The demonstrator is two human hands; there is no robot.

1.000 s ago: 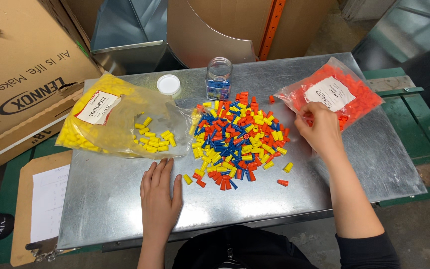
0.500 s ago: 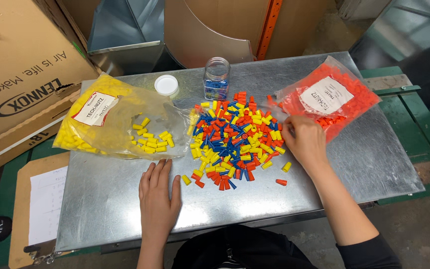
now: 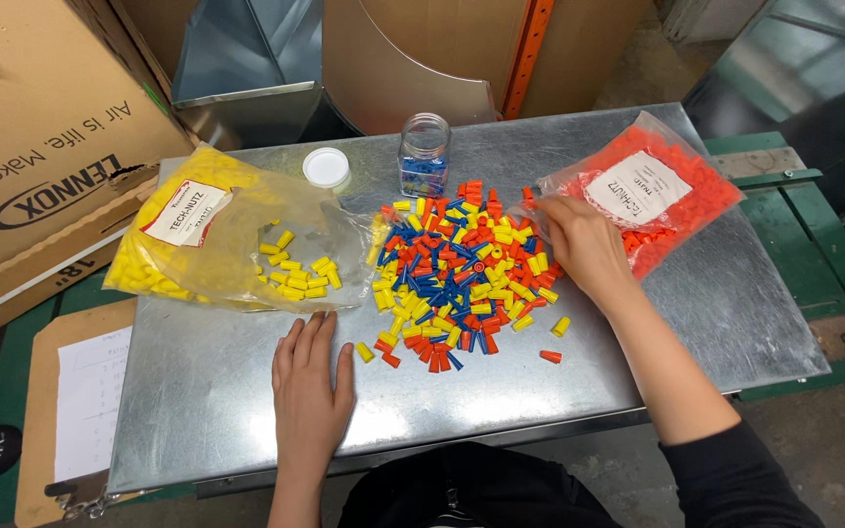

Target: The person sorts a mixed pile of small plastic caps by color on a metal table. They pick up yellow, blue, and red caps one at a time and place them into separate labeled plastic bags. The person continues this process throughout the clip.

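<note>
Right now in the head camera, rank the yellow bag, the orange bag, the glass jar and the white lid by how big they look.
1. Yellow bag, largest.
2. Orange bag, clearly smaller than the yellow one.
3. Glass jar.
4. White lid, smallest, though it looks close in size to the jar.

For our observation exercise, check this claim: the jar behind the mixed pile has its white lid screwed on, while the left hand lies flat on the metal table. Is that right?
Not quite. The head view shows the jar open, with its white lid lying on the table beside it. The rest holds: the left hand lies flat on the metal table, near the mixed pile.
</note>
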